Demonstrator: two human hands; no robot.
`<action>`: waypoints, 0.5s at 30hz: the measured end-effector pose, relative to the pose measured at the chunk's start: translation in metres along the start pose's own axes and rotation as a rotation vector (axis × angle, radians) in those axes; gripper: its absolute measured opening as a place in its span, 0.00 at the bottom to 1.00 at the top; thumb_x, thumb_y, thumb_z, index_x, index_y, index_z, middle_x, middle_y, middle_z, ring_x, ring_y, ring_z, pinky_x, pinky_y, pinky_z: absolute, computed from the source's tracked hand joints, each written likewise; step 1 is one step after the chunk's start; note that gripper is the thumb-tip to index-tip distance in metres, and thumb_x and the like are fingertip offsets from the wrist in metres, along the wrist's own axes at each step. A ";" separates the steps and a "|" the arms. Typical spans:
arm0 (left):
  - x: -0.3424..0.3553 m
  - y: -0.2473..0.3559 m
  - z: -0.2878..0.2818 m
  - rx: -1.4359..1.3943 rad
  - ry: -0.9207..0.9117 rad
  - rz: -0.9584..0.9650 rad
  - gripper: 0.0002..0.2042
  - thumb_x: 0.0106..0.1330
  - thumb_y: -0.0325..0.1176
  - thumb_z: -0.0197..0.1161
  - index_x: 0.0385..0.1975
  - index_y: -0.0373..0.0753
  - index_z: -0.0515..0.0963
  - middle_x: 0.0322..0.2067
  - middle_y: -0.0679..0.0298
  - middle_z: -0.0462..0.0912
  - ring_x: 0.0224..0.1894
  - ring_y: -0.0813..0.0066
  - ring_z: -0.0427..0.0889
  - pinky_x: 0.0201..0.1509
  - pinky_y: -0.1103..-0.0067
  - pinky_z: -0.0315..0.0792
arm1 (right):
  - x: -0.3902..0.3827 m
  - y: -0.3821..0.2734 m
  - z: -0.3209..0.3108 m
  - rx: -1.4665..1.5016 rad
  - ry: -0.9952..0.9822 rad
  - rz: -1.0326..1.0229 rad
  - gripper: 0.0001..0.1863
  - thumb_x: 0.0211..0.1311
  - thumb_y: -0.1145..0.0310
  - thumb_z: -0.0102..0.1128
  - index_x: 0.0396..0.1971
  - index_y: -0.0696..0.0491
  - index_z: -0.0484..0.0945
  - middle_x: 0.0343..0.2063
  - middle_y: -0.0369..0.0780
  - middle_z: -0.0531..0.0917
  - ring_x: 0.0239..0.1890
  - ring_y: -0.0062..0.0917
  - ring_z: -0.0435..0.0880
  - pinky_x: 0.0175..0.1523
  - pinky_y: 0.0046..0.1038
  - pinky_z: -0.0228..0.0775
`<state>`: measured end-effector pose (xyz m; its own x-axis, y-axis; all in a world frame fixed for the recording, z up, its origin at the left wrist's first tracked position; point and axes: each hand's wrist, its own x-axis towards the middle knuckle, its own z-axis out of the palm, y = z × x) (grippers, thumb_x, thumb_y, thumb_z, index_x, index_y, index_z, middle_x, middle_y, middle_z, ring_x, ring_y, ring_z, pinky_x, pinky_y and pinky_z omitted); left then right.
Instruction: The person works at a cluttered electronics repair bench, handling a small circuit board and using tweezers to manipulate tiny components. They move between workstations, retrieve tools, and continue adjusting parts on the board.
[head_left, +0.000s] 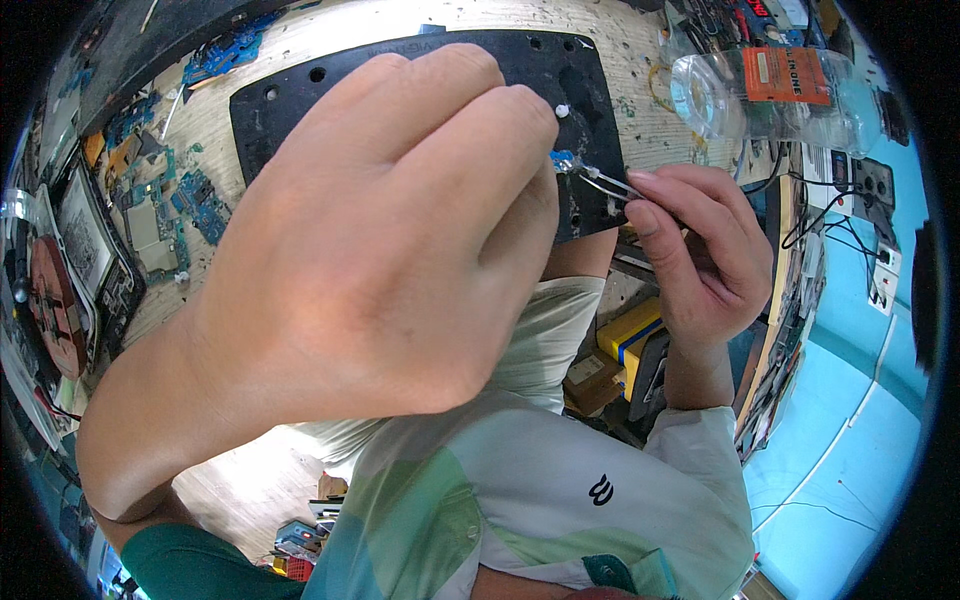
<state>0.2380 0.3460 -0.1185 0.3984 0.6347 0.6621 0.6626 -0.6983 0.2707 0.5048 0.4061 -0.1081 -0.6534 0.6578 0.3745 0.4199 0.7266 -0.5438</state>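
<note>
My left hand fills the middle of the head view, its fingers curled down over a black rubber mat; the fingertips are hidden, so I cannot make out what they hold. Beside those fingers is a small blue component with bright metal on it. My right hand is closed on slim metal tweezers, whose tips reach to the blue component. A small white bit lies on the mat above it.
Circuit boards and framed devices crowd the left of the bench. At upper right lie a clear plastic container and an orange packet. Cables and a socket are at right; boxes sit below the bench.
</note>
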 end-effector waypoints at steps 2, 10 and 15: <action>0.000 0.001 0.000 -0.004 -0.004 -0.009 0.26 0.30 0.22 0.66 0.37 0.17 0.84 0.36 0.47 0.81 0.39 0.51 0.84 0.42 0.65 0.82 | 0.000 0.000 0.000 0.007 -0.001 0.003 0.12 0.64 0.78 0.76 0.46 0.62 0.90 0.42 0.47 0.89 0.41 0.25 0.86 0.42 0.21 0.74; -0.002 -0.002 0.004 0.005 0.036 0.020 0.26 0.29 0.22 0.66 0.37 0.18 0.84 0.36 0.47 0.81 0.39 0.51 0.84 0.41 0.65 0.82 | 0.001 0.001 0.002 0.011 0.003 -0.008 0.11 0.64 0.79 0.76 0.46 0.62 0.90 0.42 0.47 0.89 0.41 0.25 0.87 0.42 0.21 0.75; -0.001 -0.002 0.005 0.004 0.038 0.025 0.25 0.31 0.22 0.67 0.36 0.18 0.84 0.36 0.47 0.81 0.39 0.51 0.84 0.41 0.65 0.82 | 0.003 0.000 0.001 -0.010 -0.009 -0.011 0.11 0.64 0.79 0.76 0.46 0.63 0.90 0.42 0.47 0.89 0.41 0.26 0.87 0.42 0.21 0.76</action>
<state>0.2390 0.3485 -0.1235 0.3907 0.6039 0.6947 0.6555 -0.7124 0.2506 0.5021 0.4073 -0.1079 -0.6635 0.6481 0.3737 0.4188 0.7357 -0.5323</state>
